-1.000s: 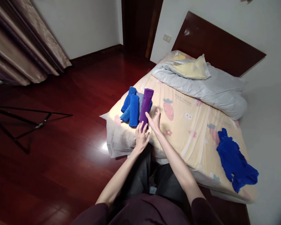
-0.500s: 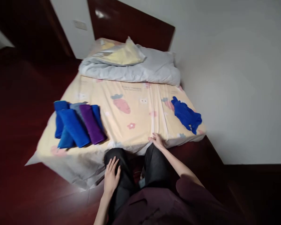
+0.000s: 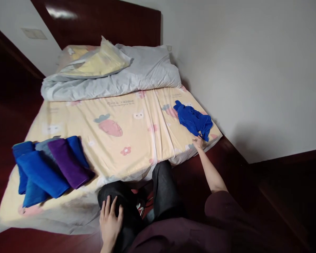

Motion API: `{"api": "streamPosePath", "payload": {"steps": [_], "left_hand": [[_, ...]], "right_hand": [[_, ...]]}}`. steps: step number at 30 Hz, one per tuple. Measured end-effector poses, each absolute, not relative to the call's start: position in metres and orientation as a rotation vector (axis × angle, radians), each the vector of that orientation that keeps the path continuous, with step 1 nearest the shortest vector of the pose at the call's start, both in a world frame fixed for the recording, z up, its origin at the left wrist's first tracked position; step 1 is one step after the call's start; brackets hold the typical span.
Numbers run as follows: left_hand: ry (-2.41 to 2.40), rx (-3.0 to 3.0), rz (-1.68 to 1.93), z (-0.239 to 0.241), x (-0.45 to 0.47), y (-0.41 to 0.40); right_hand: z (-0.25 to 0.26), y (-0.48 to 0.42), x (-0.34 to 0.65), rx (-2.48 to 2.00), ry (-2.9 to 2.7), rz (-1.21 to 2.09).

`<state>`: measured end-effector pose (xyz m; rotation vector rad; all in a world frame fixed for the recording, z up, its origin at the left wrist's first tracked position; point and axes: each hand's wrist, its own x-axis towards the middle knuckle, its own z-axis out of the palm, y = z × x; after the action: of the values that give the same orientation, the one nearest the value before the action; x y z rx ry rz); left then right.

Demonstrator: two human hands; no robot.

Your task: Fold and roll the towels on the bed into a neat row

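Observation:
A crumpled blue cloth (image 3: 193, 119) lies on the right side of the bed, near its front corner. My right hand (image 3: 197, 142) reaches out to the cloth's near edge, with its fingers curled against it. The fingertips are small and partly hidden there. My left hand (image 3: 111, 219) rests on my left knee, fingers spread and holding nothing. To the left on the bed lies a pile of folded towels: a blue towel (image 3: 43, 174) in front, a purple towel (image 3: 68, 163) beside it, and several blue and grey ones under them.
The bed (image 3: 131, 137) has a yellow sheet with carrot and flower prints. A rolled grey quilt (image 3: 147, 72) and a yellow pillow (image 3: 102, 61) lie at the far end, before a dark wooden headboard (image 3: 107, 21). A white wall (image 3: 239, 70) runs along the right.
My right hand has moved from beside my right knee, out to the right, to the blue cloth. My left hand stays on my knee. The view has shifted toward the right.

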<state>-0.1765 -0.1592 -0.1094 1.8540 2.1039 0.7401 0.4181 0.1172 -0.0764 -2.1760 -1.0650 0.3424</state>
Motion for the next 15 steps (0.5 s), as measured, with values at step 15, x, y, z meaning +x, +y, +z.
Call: {"api": "streamPosePath", "payload": {"steps": [15], "left_hand": [[2.155,1.859,0.689,-0.105,-0.167,-0.152]], "right_hand": [[-0.078,0.148,0.410,-2.151,-1.203,0.291]]}}
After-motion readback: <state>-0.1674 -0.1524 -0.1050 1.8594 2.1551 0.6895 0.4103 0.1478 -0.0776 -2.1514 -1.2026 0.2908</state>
